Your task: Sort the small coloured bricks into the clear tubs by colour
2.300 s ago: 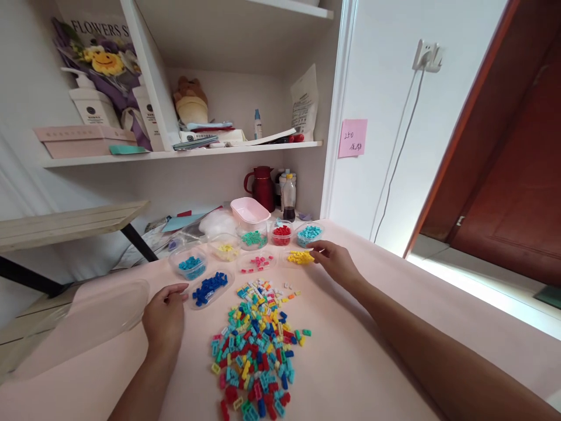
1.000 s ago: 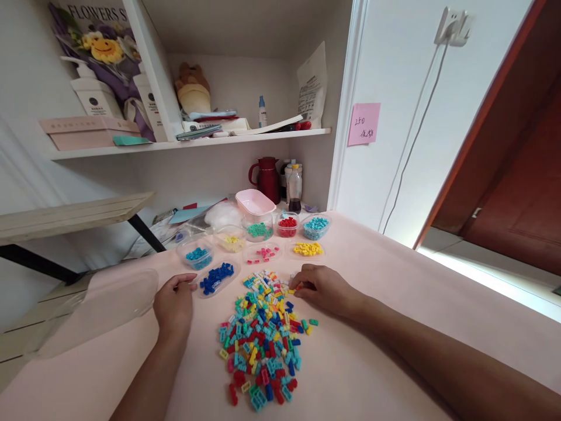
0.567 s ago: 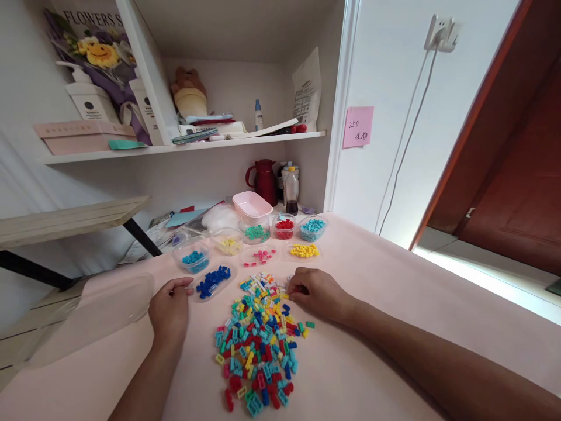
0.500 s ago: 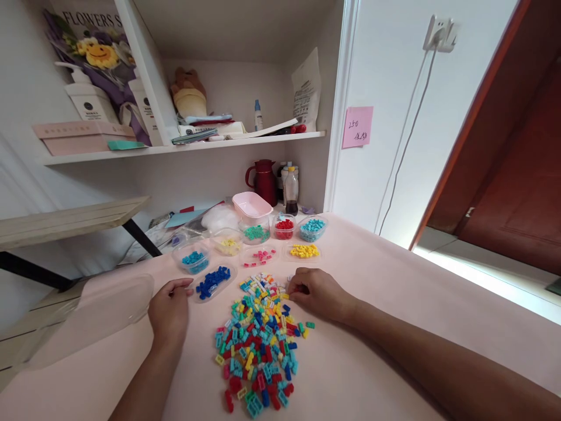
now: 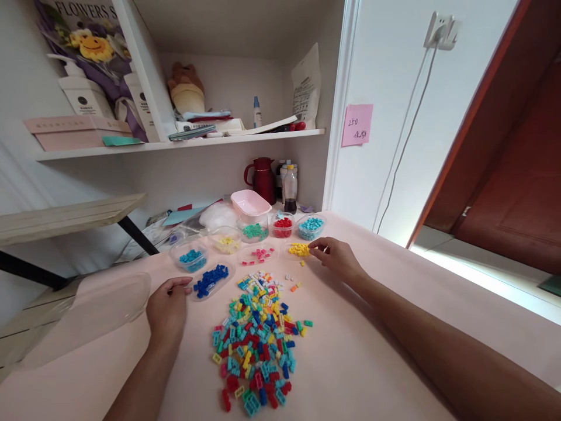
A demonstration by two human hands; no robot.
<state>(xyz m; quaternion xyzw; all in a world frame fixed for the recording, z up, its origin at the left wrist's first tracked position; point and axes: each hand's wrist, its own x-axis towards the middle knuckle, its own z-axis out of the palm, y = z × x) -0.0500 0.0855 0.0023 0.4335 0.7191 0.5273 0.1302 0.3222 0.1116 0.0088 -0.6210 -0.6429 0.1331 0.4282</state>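
Your right hand (image 5: 335, 257) sits at the yellow bricks (image 5: 298, 249), one o'clock from the mixed pile (image 5: 258, 336); whether its grip pinches one, I cannot tell. Left hand (image 5: 165, 304), loosely curled, steadies the blue-brick tray (image 5: 211, 279).

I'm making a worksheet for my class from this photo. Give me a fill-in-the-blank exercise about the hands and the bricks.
1. The right hand reaches to the tray of ____ bricks.
2. The left hand rests beside the tray of dark ____ bricks.
3. The mixed brick pile lies on the table ____ the two forearms.
4. The small tub of red bricks stands in front of the dark red ____.

Missing words: yellow; blue; between; jug
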